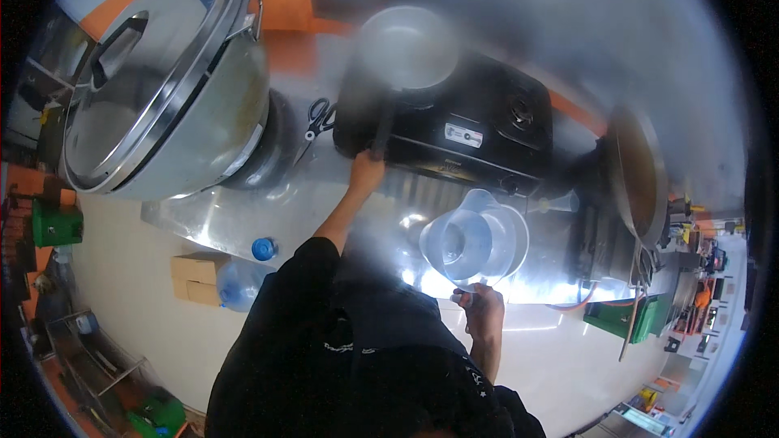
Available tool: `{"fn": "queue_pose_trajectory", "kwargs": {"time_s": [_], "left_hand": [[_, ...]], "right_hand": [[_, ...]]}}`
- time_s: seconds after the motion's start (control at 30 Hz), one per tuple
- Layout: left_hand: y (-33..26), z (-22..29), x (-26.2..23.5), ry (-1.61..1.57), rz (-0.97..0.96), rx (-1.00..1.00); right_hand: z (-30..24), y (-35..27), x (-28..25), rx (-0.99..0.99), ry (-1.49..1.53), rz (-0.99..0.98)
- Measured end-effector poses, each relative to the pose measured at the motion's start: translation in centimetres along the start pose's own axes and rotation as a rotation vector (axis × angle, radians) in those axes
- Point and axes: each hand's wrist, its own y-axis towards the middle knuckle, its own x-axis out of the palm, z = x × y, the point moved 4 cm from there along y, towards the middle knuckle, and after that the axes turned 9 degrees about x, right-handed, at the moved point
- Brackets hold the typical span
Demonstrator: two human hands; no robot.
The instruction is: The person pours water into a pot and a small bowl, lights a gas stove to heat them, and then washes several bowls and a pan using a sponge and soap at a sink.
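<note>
Steel bench [243,223] under steam. Left hand [367,169] closed on pan handle [383,126] over black stove [479,126]; right hand [480,308] gripping clear jug [466,243] – light, rigid, probably slippery – best held by handle.

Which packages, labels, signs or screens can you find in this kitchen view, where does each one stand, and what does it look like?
Label: on the front of the black tabletop stove, a small white rectangle with a red mark.
Cardboard box: on the floor below the steel counter, plain brown, closed.
Water bottle: on the floor beside the box, large, clear bluish, blue cap.
No screens or signs clearly visible.
</note>
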Motion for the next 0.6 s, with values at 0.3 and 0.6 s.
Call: {"fn": "queue_pose_trajectory", "kwargs": {"time_s": [0.3,0.6], "left_hand": [[-0.8,0.0,0.1,-0.655,-0.133,-0.295],[-2.2,5.4,-5.9,-1.053,-0.559,-0.553]], "right_hand": [[1.7,0.9,-1.4,-0.063,-0.067,-0.076],[-1.8,-0.1,0.0,-0.115,-0.001,-0.138]]}}
